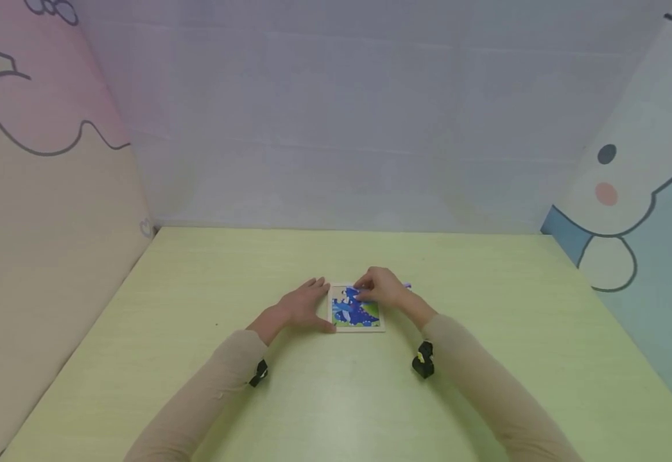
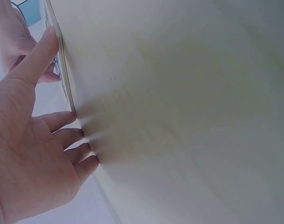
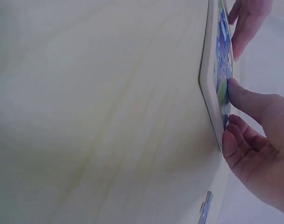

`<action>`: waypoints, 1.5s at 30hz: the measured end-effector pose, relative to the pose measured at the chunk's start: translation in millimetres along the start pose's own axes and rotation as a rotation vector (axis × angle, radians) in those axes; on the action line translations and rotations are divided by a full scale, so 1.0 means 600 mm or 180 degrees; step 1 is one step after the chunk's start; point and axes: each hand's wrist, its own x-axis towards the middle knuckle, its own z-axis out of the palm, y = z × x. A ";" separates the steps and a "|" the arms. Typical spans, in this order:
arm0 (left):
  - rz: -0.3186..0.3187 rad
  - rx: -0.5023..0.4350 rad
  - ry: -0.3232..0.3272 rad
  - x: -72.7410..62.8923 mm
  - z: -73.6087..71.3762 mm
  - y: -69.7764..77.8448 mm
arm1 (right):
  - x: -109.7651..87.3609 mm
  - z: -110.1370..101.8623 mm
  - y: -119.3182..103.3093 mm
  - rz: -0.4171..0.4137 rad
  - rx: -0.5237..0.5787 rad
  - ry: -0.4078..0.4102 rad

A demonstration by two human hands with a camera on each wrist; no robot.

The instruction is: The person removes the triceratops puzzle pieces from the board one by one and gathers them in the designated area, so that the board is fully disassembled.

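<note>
A small jigsaw puzzle (image 1: 355,316) with a blue dinosaur picture lies in a pale wooden frame (image 1: 364,330). Bare beige backing shows near its upper left. My left hand (image 1: 301,304) rests along the frame's left side, thumb at the near corner and fingers spread toward the far corner. Over the puzzle's upper right part, my right hand (image 1: 384,287) bends its fingers and thumb together and pinches a blue puzzle piece (image 1: 350,292), largely hidden by the fingertips. In the right wrist view, the thumb (image 3: 244,100) touches the picture surface and the other fingers curl at the frame's edge.
A loose puzzle piece (image 1: 407,285) lies on the table just right of the right hand, partly behind it. The pale yellow-green table (image 1: 336,398) meets a plain back wall (image 1: 336,128). Printed cloth walls stand at both sides. Dark wrist straps (image 1: 424,360) hang below the sleeves.
</note>
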 end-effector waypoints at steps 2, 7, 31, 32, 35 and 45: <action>0.0006 -0.0020 0.0005 -0.001 -0.001 -0.001 | 0.003 -0.001 -0.001 0.0022 0.0004 -0.0047; 0.0047 -0.0057 -0.0014 0.001 0.001 -0.003 | 0.009 -0.006 0.002 0.0149 0.0131 -0.0203; 0.0003 -0.0013 0.0013 0.006 0.005 -0.007 | 0.009 -0.002 -0.007 0.0128 -0.0019 0.0063; 0.0002 -0.0019 0.0017 0.005 0.005 -0.007 | 0.007 -0.002 -0.010 0.0127 -0.0043 0.0071; 0.0017 -0.0045 0.0017 0.004 0.004 -0.006 | 0.004 -0.001 -0.014 0.0090 -0.0101 0.0124; 0.0051 -0.0024 0.0018 0.001 0.000 0.001 | -0.008 0.001 -0.011 0.0008 0.0110 0.0294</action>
